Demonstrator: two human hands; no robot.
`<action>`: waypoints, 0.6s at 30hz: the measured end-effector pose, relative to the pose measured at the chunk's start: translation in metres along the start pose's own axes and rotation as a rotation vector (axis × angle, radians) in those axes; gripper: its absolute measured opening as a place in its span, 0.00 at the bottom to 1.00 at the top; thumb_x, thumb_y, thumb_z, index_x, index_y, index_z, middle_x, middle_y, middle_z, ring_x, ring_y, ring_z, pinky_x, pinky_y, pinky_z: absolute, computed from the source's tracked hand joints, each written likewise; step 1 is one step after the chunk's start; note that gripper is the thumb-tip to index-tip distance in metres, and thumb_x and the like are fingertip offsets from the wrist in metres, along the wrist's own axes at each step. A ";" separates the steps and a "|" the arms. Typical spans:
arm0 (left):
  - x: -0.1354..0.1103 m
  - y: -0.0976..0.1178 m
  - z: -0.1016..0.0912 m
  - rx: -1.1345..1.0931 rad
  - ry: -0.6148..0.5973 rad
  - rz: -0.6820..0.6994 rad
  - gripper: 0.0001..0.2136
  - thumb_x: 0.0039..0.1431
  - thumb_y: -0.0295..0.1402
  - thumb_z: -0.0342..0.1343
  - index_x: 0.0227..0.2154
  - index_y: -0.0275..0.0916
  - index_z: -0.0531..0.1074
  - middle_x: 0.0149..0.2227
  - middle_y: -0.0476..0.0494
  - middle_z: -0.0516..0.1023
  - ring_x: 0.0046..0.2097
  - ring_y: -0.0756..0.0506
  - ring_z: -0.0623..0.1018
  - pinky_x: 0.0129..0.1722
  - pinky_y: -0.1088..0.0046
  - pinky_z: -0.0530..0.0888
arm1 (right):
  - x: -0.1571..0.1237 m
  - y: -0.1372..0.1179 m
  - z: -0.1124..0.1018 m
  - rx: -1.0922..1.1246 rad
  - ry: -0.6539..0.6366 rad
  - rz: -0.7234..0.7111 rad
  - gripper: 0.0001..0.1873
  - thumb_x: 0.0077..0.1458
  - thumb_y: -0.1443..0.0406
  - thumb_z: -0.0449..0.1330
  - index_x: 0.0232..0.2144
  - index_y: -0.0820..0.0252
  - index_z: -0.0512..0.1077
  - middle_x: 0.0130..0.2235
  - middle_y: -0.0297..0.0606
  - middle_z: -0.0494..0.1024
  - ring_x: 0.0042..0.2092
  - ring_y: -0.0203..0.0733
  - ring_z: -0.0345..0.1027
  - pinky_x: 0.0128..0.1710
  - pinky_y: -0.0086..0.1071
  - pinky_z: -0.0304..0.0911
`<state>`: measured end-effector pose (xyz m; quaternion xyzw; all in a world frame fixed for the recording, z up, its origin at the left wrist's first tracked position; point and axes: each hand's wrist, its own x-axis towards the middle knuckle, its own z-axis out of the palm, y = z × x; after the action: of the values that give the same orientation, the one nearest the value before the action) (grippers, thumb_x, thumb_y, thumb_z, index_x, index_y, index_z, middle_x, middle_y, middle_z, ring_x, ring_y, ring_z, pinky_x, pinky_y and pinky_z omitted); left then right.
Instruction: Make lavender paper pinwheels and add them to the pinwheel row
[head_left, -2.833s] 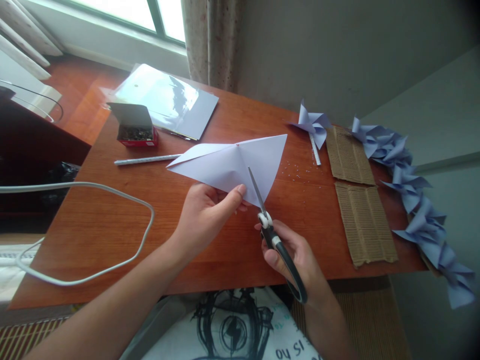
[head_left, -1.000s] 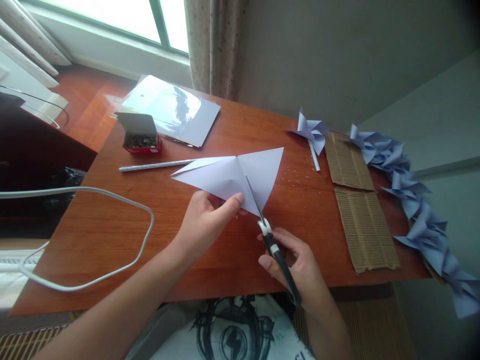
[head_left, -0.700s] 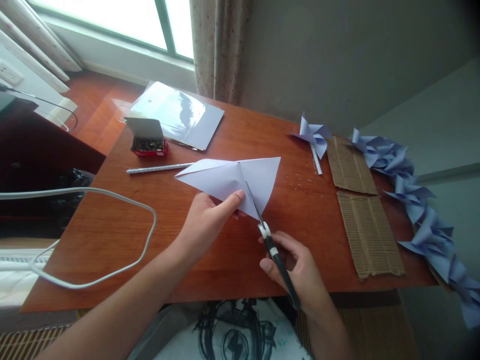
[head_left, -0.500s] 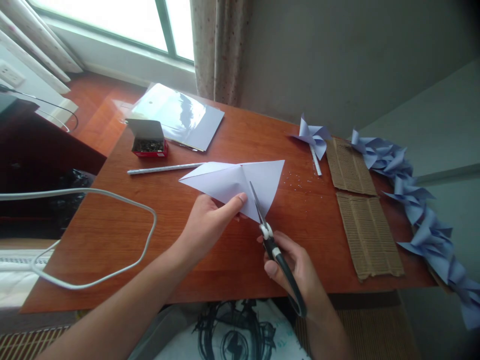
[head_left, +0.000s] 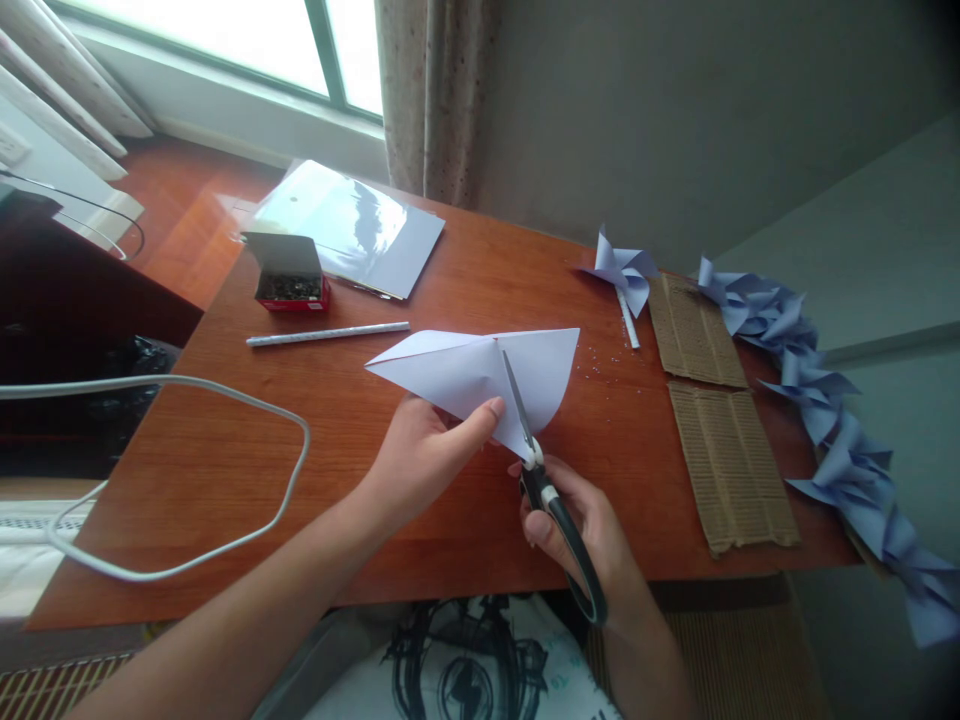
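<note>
My left hand [head_left: 442, 440] pinches a folded, pale sheet of paper [head_left: 442, 365] along its near edge, thumb on top and the other fingers underneath. In my right hand [head_left: 585, 515] is a pair of scissors [head_left: 562, 520] with black and white handles. The scissor blades lie across the paper's right part, pointing away from me toward its middle, and look nearly closed. To the right of the blades, a flap of paper stands out. Beyond the paper's left corner lies a thin pale rolled stick [head_left: 328, 335] on the wooden table [head_left: 300, 540].
A red box [head_left: 292, 290] of small dark metal pieces stands open beside a clear packet of paper sheets [head_left: 375, 235]. One paper pinwheel [head_left: 622, 272] on a stick lies right, near two cardboard pieces [head_left: 731, 465]. Several pinwheels [head_left: 847, 460] line the right edge. A white cable [head_left: 300, 450] loops left.
The scissors have gone deeper into the paper, their tips nearer its centre. The right flap has spread further from the rest. The view has shifted slightly.
</note>
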<state>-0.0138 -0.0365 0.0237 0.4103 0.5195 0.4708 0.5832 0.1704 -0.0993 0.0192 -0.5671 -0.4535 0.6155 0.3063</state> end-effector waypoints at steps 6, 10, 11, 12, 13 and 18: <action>-0.001 -0.001 0.001 0.018 -0.049 0.016 0.07 0.58 0.36 0.62 0.32 0.36 0.77 0.34 0.44 0.84 0.34 0.44 0.82 0.30 0.75 0.74 | 0.001 0.002 -0.001 -0.020 0.014 0.008 0.37 0.48 0.41 0.68 0.50 0.60 0.74 0.31 0.34 0.68 0.30 0.37 0.63 0.32 0.32 0.67; -0.001 -0.002 0.001 0.018 -0.052 0.014 0.07 0.58 0.36 0.62 0.32 0.36 0.76 0.34 0.44 0.84 0.35 0.43 0.82 0.32 0.74 0.75 | 0.001 0.004 -0.002 -0.022 0.016 0.022 0.38 0.47 0.41 0.68 0.51 0.61 0.74 0.33 0.35 0.68 0.31 0.38 0.64 0.33 0.31 0.68; -0.001 -0.001 0.001 0.014 -0.055 0.012 0.07 0.58 0.35 0.62 0.32 0.36 0.76 0.33 0.44 0.84 0.35 0.44 0.82 0.32 0.74 0.75 | 0.001 0.004 -0.002 -0.020 0.017 0.024 0.38 0.47 0.41 0.68 0.51 0.61 0.74 0.33 0.35 0.68 0.31 0.38 0.65 0.34 0.31 0.68; -0.001 -0.001 0.001 0.009 -0.058 0.011 0.07 0.58 0.35 0.62 0.32 0.36 0.76 0.33 0.44 0.84 0.35 0.44 0.82 0.32 0.75 0.75 | 0.001 0.004 -0.002 -0.019 0.018 0.025 0.38 0.47 0.41 0.68 0.51 0.61 0.74 0.34 0.35 0.69 0.31 0.38 0.65 0.34 0.31 0.68; -0.001 -0.001 0.001 0.005 -0.060 0.011 0.07 0.58 0.35 0.62 0.32 0.36 0.76 0.33 0.45 0.84 0.35 0.44 0.82 0.32 0.75 0.74 | 0.001 0.004 -0.002 -0.017 0.019 0.025 0.38 0.47 0.41 0.68 0.51 0.61 0.74 0.34 0.36 0.69 0.32 0.38 0.65 0.35 0.32 0.68; -0.001 0.000 0.001 0.009 -0.078 0.013 0.07 0.59 0.34 0.62 0.30 0.36 0.76 0.32 0.46 0.83 0.34 0.46 0.81 0.32 0.76 0.74 | 0.000 0.002 -0.002 -0.012 0.038 0.000 0.36 0.46 0.43 0.70 0.50 0.60 0.76 0.38 0.38 0.70 0.35 0.39 0.67 0.38 0.32 0.70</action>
<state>-0.0127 -0.0375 0.0241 0.4343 0.4959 0.4558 0.5981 0.1721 -0.0996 0.0173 -0.5806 -0.4514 0.6017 0.3116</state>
